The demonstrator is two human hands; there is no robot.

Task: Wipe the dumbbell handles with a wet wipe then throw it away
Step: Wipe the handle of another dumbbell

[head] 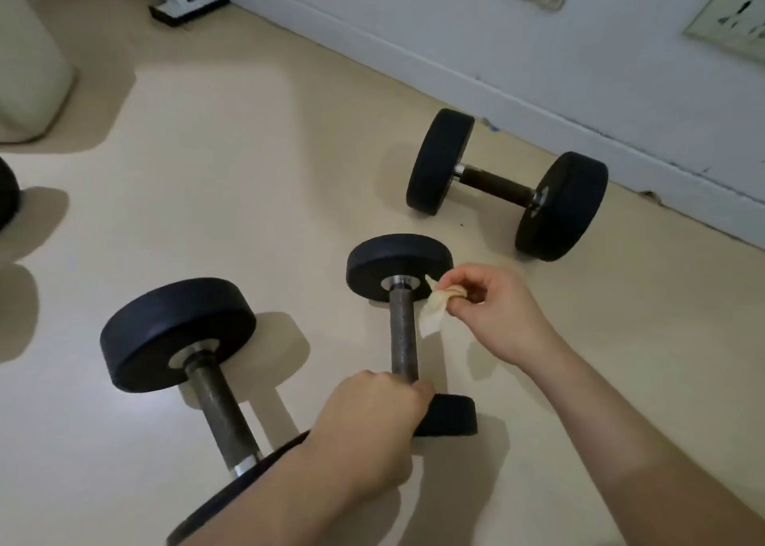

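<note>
Right now my left hand (372, 417) is clenched around the near end of the middle dumbbell's handle (403, 330), just above the near weight plate (449, 415), and the dumbbell looks propped at a tilt, its far plate (397, 266) pointing away from me. My right hand (492, 309) is pinched shut on the wet wipe (434, 309), thumb and fingers gathering it into a crumpled fold; the wipe hangs just beside the upper part of that handle, on its right side, and I cannot tell whether it actually touches the knurled metal or only sits a hair off it. Taking the middle dumbbell as my landmark: a second dumbbell (198, 363) lies on the floor (248, 173) to its left, close by, with its handle running roughly the same way and its near plate partly hidden under my left forearm. A third dumbbell (505, 185) lies beyond it and to the right, well apart, close to the white skirting of the wall (538, 69). Far to the left of the landmark, at the frame edge, a dark rounded shape (possibly another weight) shows only in part, and a pale cushion-like object (29, 61) sits beyond that.
</note>
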